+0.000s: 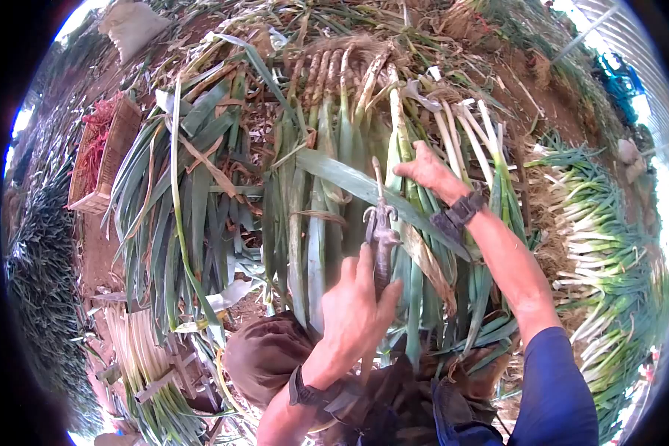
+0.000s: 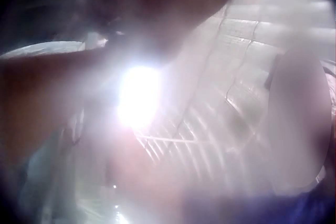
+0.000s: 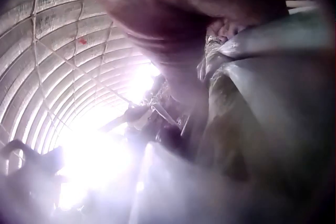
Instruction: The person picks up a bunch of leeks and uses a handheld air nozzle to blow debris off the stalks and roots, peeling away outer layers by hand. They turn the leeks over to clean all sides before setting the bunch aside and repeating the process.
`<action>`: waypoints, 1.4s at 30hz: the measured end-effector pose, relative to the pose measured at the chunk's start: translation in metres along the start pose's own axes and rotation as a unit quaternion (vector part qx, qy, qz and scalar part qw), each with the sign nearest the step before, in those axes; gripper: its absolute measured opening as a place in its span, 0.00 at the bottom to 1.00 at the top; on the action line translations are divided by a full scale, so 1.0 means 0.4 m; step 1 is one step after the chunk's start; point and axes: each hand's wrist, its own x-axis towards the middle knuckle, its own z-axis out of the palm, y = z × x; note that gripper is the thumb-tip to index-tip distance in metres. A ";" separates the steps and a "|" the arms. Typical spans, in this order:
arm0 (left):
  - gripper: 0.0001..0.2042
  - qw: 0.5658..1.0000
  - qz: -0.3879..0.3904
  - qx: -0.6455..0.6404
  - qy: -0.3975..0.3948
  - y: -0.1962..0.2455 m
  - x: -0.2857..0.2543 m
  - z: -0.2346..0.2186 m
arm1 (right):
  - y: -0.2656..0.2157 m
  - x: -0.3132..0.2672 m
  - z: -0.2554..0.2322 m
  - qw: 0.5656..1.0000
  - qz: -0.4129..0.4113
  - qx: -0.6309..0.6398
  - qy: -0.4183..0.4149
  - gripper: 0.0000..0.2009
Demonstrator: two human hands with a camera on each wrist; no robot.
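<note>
Head view: my left hand (image 1: 353, 308) grips a tool (image 1: 380, 230), fingers curled; my right hand (image 1: 427, 169) clutches the leeks (image 1: 416, 201).

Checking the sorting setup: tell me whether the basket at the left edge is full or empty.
Not empty: the basket holds a tangle of red material heaped to its rim. What the material is cannot be told.

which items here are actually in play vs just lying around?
In play:
left hand, gripping the metal tool
right hand, holding the leek stalks

Lying about:
woven basket at left
trimmed white leeks lower left
leek pile at right
</note>
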 end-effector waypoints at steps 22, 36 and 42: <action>0.29 0.989 -0.050 0.041 -0.129 0.047 -0.020 0.071 | 0.180 -0.236 0.082 0.995 -0.043 -0.077 -0.039 0.45; 0.22 0.997 -0.032 -0.038 -0.066 0.063 0.104 0.107 | 0.182 -0.415 -0.038 0.974 0.039 -0.008 -0.225 0.25; 0.27 0.994 -0.032 -0.060 -0.082 0.046 0.140 0.110 | 0.228 -0.525 -0.079 0.939 0.042 0.157 -0.302 0.25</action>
